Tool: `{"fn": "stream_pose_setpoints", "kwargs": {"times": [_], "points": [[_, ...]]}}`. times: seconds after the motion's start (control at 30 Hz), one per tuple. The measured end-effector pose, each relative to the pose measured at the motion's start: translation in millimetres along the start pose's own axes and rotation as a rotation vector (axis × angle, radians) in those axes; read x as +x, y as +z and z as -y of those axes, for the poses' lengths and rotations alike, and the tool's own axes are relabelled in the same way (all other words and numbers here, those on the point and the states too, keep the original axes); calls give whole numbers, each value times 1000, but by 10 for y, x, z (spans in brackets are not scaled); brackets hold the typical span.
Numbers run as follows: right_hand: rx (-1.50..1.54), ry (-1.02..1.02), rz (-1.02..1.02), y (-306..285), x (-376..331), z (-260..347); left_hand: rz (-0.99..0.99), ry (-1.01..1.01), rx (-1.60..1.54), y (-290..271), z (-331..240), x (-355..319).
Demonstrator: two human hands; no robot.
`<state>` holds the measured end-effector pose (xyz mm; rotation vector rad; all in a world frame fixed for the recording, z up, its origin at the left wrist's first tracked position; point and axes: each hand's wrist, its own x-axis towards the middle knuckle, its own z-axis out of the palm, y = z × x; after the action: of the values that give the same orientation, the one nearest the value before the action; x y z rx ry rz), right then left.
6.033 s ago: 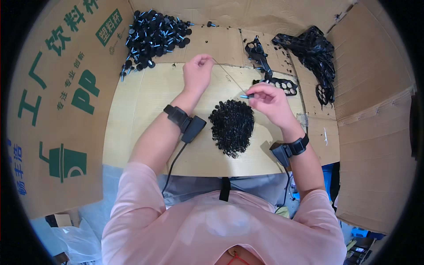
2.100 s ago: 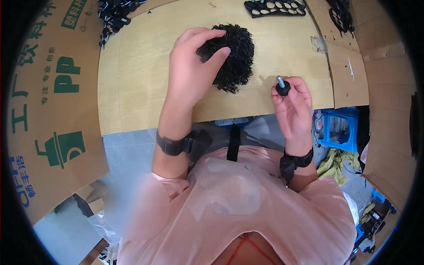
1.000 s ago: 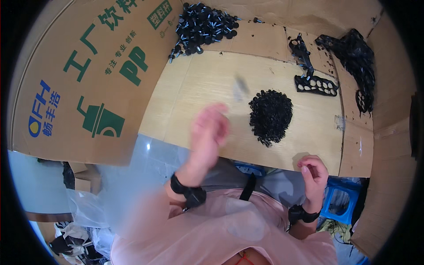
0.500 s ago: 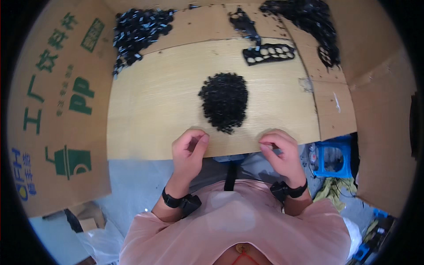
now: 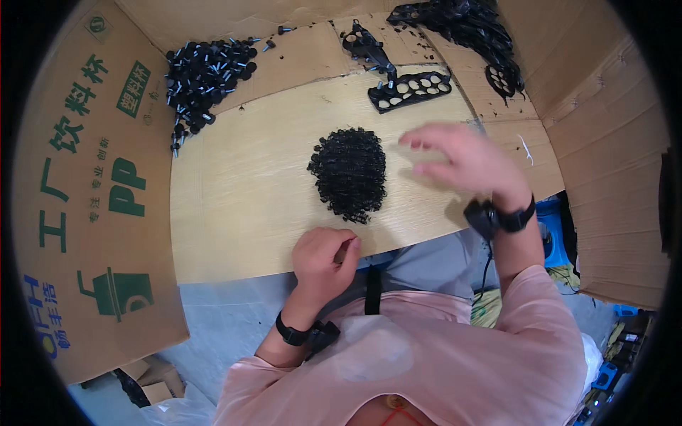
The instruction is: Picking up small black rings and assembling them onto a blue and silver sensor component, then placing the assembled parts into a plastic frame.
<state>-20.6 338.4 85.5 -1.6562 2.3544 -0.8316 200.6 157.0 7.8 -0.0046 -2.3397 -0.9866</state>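
A dense mound of small black parts [image 5: 348, 174] lies on the light wooden board [image 5: 234, 213], in the middle of the table. My left hand [image 5: 323, 257] rests at the board's front edge just below it. Its fingers are curled toward the thumb, and whatever they may hold is hidden. Raised over the board to the right of the mound is my right hand [image 5: 465, 157], somewhat blurred. Its fingers reach left with a gap to the thumb, and nothing shows between them. Neither hand touches the mound.
Black-headed bolts [image 5: 206, 78] are heaped at the back left. A black strip with oval holes [image 5: 419, 91] lies at the back right, near black plastic sheeting [image 5: 472, 35]. Tall cardboard walls [image 5: 106, 177] flank the board. A blue stool [image 5: 553, 231] stands below, at right.
My right hand has lifted off the front edge and swung forward over the board, its fingers opening out. My left hand stays near the edge, now curled inward. The view has shifted slightly.
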Motion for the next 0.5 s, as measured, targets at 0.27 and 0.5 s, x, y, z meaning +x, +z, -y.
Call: {"fn": "stream_pose_setpoints", "kwargs": {"times": [0.27, 0.5], "points": [[40, 270, -145, 133, 893, -838, 86, -287, -255, -156, -11, -54], [45, 179, -368, 448, 871, -1165, 44, -107, -317, -697, -300, 973]]}}
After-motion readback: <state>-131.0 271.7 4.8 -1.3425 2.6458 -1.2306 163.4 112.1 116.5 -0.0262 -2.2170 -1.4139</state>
